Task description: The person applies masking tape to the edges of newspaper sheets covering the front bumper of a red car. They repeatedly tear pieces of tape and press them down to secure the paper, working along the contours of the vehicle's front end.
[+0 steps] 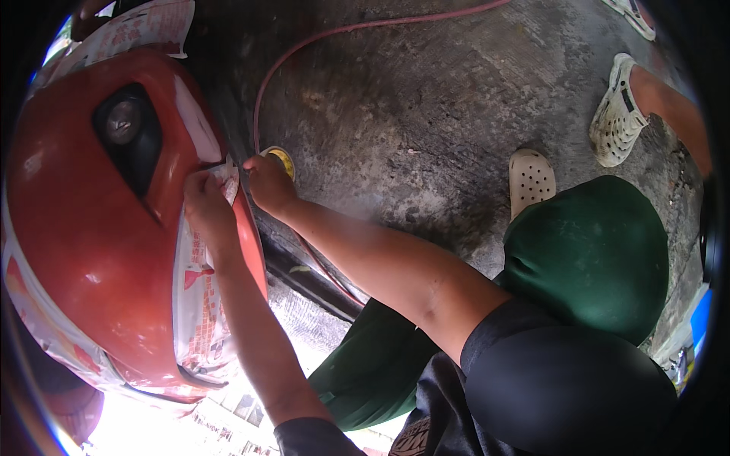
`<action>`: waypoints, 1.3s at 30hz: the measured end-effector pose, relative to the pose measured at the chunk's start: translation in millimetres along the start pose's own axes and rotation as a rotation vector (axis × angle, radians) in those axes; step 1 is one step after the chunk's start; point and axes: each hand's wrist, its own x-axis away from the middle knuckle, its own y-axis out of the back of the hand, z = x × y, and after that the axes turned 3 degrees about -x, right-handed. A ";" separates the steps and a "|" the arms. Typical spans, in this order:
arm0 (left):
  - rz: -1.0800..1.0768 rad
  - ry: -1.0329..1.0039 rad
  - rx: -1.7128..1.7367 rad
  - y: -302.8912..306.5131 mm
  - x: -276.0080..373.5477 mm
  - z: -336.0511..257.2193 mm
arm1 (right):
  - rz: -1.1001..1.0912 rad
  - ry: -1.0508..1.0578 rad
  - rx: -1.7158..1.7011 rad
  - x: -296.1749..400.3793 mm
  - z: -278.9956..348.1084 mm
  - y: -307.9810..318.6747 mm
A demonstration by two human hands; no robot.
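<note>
A glossy red car bumper (80, 228) with a round lamp (122, 122) in a black recess fills the left side. White sheeting (197, 319) with red print covers a long opening along its near edge. At the top of that sheeting, my left hand (208, 208) has its fingers curled against the sheet's edge; the fingertips are partly hidden. Close beside it, my right hand (271, 185) grips a tape roll (282, 161) with a yellow core. Its thumb and index finger point towards the bumper.
A reddish hose (319, 35) curves over the rough concrete floor (399, 108) and passes beneath my right forearm. Another person's foot in a clog (616, 114) is at upper right. More printed sheeting (131, 31) covers the bumper's far end. My green-clad knee (587, 256) is at right.
</note>
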 end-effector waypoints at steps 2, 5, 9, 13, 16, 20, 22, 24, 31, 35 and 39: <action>0.022 0.026 0.080 12.0 6.2 -2.8 | -0.098 -0.023 0.006 1.9 3.4 8.5; 0.105 -0.126 0.034 45.5 37.1 19.7 | -0.053 -0.197 0.017 14.7 37.0 22.6; 0.249 -0.116 0.074 91.4 70.1 -12.0 | 0.179 0.044 0.192 -18.2 32.4 49.7; 0.143 -0.029 0.232 113.4 78.6 7.1 | 0.598 0.040 -0.054 -17.6 105.1 77.8; 0.043 0.020 0.340 125.3 61.3 -9.8 | 0.663 0.196 0.132 -5.9 163.2 94.2; -0.001 0.077 0.780 130.4 53.5 -7.3 | 0.817 0.316 0.163 33.6 210.8 95.4; 0.016 0.039 0.832 142.3 51.6 -24.6 | 0.829 0.356 0.133 45.9 218.2 95.4; -0.011 0.064 0.826 155.0 54.9 -30.2 | 0.849 0.358 0.110 55.3 219.3 89.8; -0.125 0.000 0.645 172.7 68.5 -28.6 | 0.827 0.438 0.117 69.2 225.8 80.2; -0.193 -0.078 0.554 164.6 69.1 -20.1 | 0.816 0.417 0.178 73.1 227.1 77.4; -0.098 -0.015 0.622 166.2 65.7 -12.3 | 0.806 0.403 0.257 75.9 228.3 75.0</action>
